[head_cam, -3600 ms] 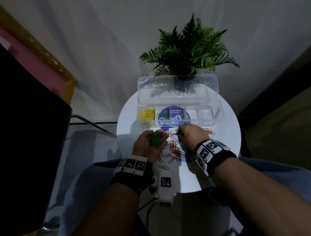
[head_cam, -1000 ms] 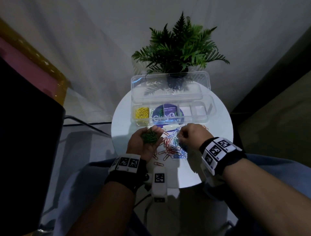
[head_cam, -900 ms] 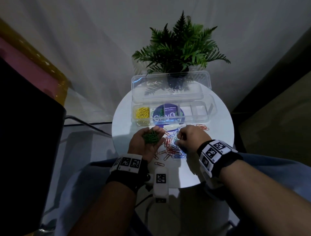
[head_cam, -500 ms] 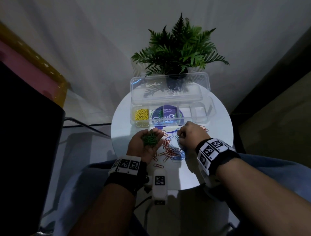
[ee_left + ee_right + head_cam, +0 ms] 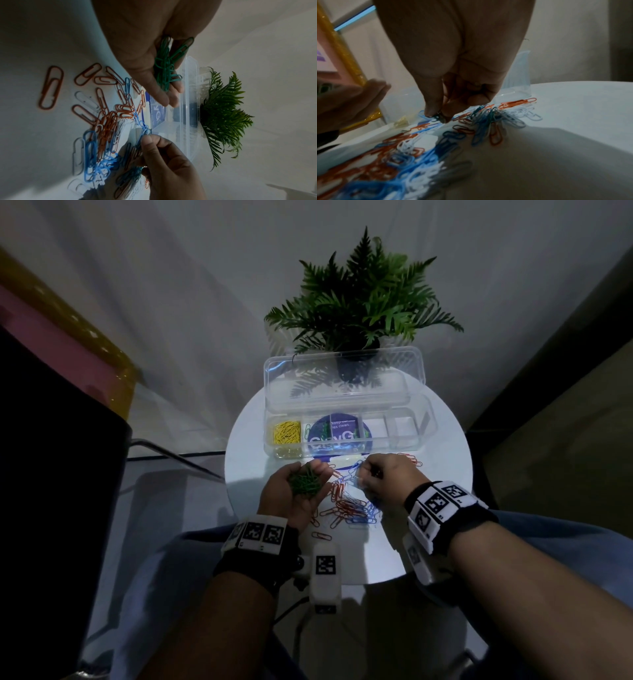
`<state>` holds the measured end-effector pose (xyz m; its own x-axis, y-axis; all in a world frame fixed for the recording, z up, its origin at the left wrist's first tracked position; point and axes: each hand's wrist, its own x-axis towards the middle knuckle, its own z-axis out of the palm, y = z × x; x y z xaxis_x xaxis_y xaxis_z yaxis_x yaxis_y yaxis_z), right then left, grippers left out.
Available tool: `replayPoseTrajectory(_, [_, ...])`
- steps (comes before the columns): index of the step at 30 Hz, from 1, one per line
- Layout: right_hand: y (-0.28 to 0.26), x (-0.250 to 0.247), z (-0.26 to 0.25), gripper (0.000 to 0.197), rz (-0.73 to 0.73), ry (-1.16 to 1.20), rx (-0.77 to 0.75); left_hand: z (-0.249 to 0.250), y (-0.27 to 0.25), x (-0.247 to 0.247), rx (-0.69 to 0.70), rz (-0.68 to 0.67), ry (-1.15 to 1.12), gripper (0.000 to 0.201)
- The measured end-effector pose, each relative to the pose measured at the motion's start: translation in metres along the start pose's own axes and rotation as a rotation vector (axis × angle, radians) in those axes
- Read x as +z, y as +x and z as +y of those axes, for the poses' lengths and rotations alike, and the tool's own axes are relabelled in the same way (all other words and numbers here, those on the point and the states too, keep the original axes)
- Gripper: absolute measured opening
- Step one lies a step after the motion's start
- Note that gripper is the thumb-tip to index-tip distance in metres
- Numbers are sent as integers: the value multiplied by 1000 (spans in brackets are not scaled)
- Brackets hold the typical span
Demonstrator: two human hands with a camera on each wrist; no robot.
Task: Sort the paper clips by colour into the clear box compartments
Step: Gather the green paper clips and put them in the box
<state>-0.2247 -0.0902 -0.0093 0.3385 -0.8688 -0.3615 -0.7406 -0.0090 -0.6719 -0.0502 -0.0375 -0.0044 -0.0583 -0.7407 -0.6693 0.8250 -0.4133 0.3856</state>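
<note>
Left hand palm up, grip cupped round a bunch of green wire paper clips. Right hand grip pinches a dark clip at the mixed orange, blue and white clip pile on the round white counter. Clear plastic compartment box behind; yellow clips in leftmost compartment.

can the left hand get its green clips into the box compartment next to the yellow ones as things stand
Probably yes. The left hand cups the green paper clips just in front of the clear plastic box, whose lid stands open. Nothing lies between; the right hand works off to the side.
</note>
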Motion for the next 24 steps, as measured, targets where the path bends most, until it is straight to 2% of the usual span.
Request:
replayPoseTrajectory(5, [-3,-5,2,14,11,57,-20,-2,1,1,10,-38,-6,30])
replayPoseTrajectory(8, [-5,-4,2,5,11,60,-21,-3,2,2,2,-65,-23,29])
replayPoseTrajectory(13, [-7,-1,1,8,54,46,-49,-5,4,1,-11,-68,-36,28])
replayPoseTrajectory(15, [-8,-2,0,2,73,65,-55,-5,4,2,-14,-70,-44,30])
replayPoseTrajectory(18, [-7,-5,-1,15,79,93,-55,-5,2,6,-11,-66,-41,31])
replayPoseTrajectory(24, [-6,-6,-3,21,69,139,-55,-5,2,8,-7,-27,-21,33])
